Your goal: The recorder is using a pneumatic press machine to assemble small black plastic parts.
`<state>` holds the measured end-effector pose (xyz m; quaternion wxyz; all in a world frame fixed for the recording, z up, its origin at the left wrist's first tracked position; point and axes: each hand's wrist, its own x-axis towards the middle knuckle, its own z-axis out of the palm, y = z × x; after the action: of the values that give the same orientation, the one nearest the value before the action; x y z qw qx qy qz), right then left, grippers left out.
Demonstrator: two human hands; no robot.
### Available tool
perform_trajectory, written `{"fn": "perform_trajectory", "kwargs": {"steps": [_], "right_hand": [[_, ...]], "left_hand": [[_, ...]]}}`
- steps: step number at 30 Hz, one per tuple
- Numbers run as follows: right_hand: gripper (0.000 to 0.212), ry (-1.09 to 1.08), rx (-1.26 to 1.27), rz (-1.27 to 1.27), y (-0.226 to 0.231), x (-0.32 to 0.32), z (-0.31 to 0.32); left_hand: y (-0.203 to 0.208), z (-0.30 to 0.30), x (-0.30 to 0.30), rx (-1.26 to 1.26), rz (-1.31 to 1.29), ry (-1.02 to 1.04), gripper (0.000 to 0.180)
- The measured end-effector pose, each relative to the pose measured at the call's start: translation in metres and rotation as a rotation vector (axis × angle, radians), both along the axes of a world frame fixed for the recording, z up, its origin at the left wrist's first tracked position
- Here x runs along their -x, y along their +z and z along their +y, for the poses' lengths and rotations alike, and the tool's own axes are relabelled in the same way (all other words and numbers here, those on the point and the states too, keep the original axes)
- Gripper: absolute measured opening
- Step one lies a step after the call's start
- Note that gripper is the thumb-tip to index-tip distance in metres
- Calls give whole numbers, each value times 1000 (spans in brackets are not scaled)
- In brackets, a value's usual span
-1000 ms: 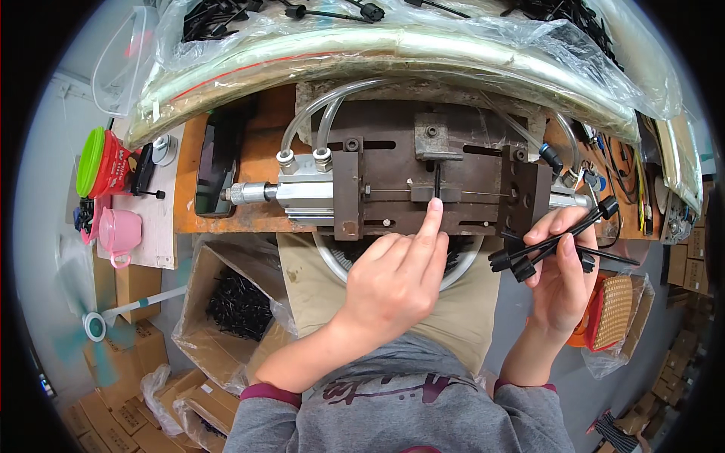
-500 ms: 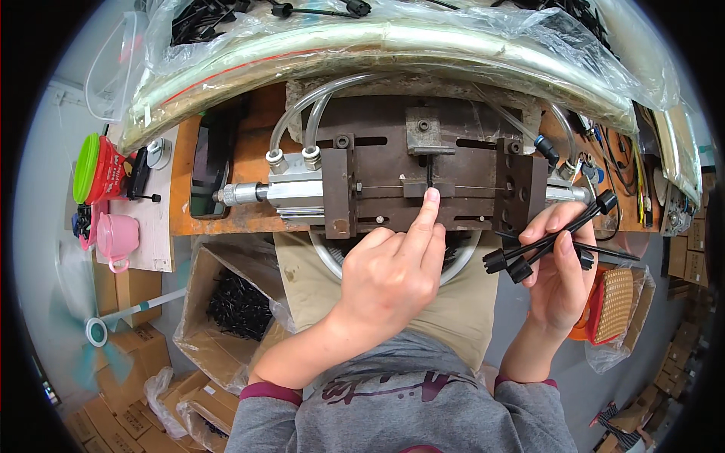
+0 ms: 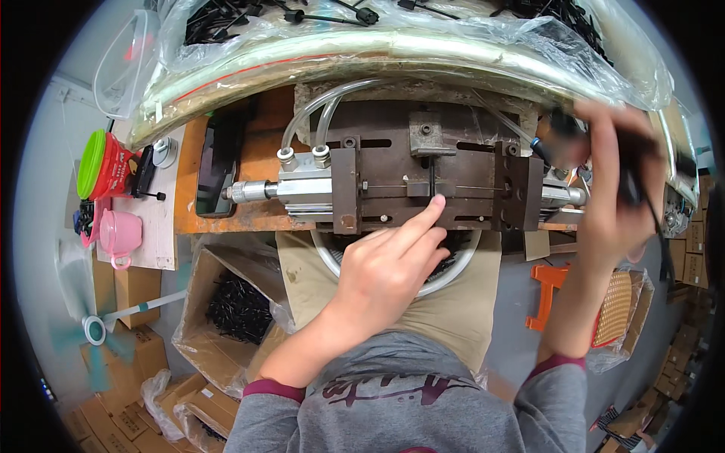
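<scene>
A dark metal fixture spans the bench edge in front of me, with a small block at its centre. A short black rod stands in that block, below a bolted metal bracket. My left hand has its index finger stretched to the rod's near end, the other fingers loosely bent, nothing held. At the right, my right hand is raised and smeared by motion, closed around several black plastic rods with knobbed ends; one thin rod hangs below it.
Silver cylinders with clear air hoses flank the fixture. Behind it, a plastic-lined ledge carries more black rods. A phone and pink cup lie left. Below are a box of black pieces and an orange stool.
My right hand has moved up and away to the right with the black rods, uncovering the orange stool. My left index finger has shifted slightly down from the rod in the fixture.
</scene>
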<state>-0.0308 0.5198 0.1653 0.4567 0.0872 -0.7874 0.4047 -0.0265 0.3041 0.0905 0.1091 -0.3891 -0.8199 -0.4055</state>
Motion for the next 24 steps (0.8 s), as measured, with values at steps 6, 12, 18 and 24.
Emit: {"fn": "perform_trajectory", "kwargs": {"steps": [6, 12, 18, 24], "right_hand": [[18, -277, -1047, -201, 48, 112, 16], [19, -304, -1202, -683, 55, 148, 10], [18, -366, -912, -34, 37, 71, -22], [20, 404, 197, -522, -17, -17, -68]], "left_hand": [[8, -29, -10, -485, -537, -184, 33], [-9, -54, -19, -699, -796, -278, 27], [-10, -65, -22, -713, -836, -290, 27], [-9, -62, -22, -738, -836, -317, 31]]}}
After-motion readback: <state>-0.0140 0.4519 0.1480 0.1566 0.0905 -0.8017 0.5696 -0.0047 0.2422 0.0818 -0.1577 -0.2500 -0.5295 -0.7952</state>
